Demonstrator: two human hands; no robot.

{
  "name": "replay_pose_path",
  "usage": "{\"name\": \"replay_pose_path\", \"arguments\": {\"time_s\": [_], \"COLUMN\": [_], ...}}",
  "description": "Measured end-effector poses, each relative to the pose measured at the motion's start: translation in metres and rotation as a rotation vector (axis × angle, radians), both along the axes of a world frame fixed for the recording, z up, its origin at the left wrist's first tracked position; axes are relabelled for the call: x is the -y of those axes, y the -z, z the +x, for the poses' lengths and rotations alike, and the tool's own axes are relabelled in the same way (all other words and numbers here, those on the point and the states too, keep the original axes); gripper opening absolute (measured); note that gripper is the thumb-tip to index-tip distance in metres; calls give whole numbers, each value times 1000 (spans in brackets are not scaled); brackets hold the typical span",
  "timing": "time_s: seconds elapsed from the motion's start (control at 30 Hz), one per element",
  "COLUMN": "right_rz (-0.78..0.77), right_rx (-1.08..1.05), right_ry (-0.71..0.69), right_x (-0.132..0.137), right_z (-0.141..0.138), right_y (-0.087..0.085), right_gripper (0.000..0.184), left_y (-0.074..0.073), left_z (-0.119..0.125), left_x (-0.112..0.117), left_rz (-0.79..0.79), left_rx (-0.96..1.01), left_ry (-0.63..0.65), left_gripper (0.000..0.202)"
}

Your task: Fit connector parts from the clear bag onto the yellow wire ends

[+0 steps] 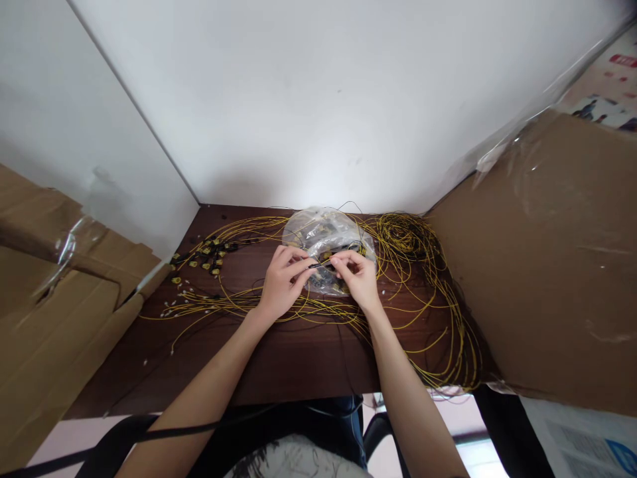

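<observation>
Fingertips of my left hand [284, 275] pinch a thin black piece [318, 265], perhaps a sleeve or wire end; its exact kind is too small to tell. My right hand [357, 273] is closed in a pinch at the other end of it, close to a yellow wire. Beneath both hands lies a clear plastic bag [318, 229] with small black and yellow parts inside. Yellow and black wires [239, 299] run across the table below and to the left of my hands, many with small white tips. What sits between my right fingertips is partly hidden.
Black connectors with yellow parts [212, 252] lie in a cluster at the left. A coiled bundle of yellow wire [403, 236] sits at the back right, strands trailing to the front edge. Cardboard [542, 265] walls the right side, more cardboard [64, 299] the left. The dark wooden table [209, 372] meets a white wall.
</observation>
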State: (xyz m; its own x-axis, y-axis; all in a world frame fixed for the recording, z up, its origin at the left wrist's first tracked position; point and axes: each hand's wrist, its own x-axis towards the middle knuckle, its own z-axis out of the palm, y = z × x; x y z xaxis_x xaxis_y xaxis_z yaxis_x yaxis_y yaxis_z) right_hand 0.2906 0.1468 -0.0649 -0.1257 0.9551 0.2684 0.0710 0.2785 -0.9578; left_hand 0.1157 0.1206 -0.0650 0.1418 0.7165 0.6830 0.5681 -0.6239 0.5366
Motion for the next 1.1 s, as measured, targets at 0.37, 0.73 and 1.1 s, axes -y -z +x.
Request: {"name": "replay_pose_path", "arguments": {"time_s": [0.37, 0.73, 1.1], "right_rz": [-3, 0, -13], "right_rx": [58, 76, 22], "right_ry": [-72, -178, -89], "right_x": [2, 5, 4], "right_z": [-2, -3, -1], "right_y": [-1, -5, -4], "right_gripper": [16, 19, 18], "left_y": [0, 1, -1], "left_z": [2, 1, 0], "left_x": [0, 0, 0], "left_rz": [1, 1, 12], "left_rx": [-9, -14, -2], "left_ry": [-1, -2, -18], "left_gripper": [15, 15, 15]}}
